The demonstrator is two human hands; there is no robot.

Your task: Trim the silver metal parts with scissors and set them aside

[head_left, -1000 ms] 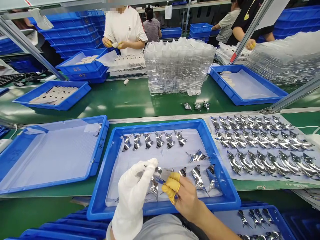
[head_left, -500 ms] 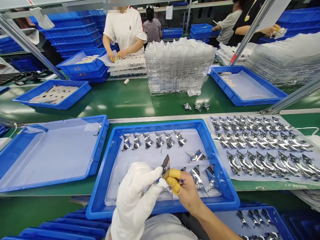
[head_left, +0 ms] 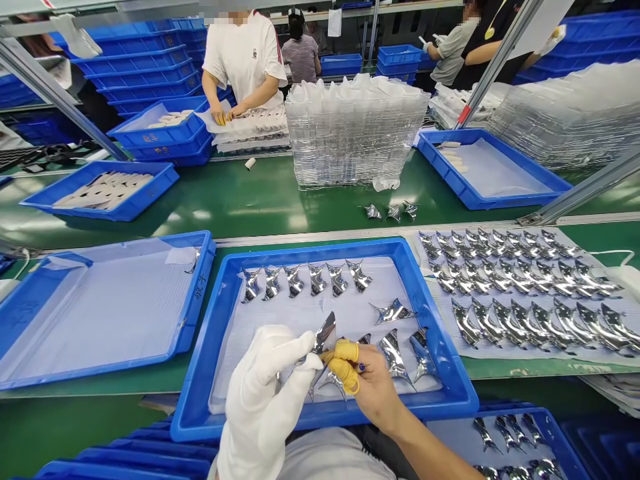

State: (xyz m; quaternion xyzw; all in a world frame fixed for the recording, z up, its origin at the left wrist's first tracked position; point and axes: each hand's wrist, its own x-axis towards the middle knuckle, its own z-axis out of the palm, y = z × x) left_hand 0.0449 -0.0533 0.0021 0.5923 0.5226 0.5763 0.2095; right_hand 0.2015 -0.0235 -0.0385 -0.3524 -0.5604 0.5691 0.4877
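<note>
White-gloved left hand (head_left: 265,387) and bare right hand (head_left: 375,393), its yellow finger cots (head_left: 345,367) pressed on, together pinch a mirror-polished metal piece (head_left: 326,337), held just above a blue plastic tray (head_left: 320,248). White sheeting (head_left: 300,313) lines that tray, where similar curved pieces (head_left: 316,280) lie in rows, on the green tabletop (head_left: 90,420).

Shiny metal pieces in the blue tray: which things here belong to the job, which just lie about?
In the job: the shiny metal piece held between the white-gloved left hand and the right hand with yellow finger cots; the blue tray beneath them with its pieces.
Just nearby: the pieces on the white sheet; stacked clear plastic trays; the lined blue tray at left.
</note>
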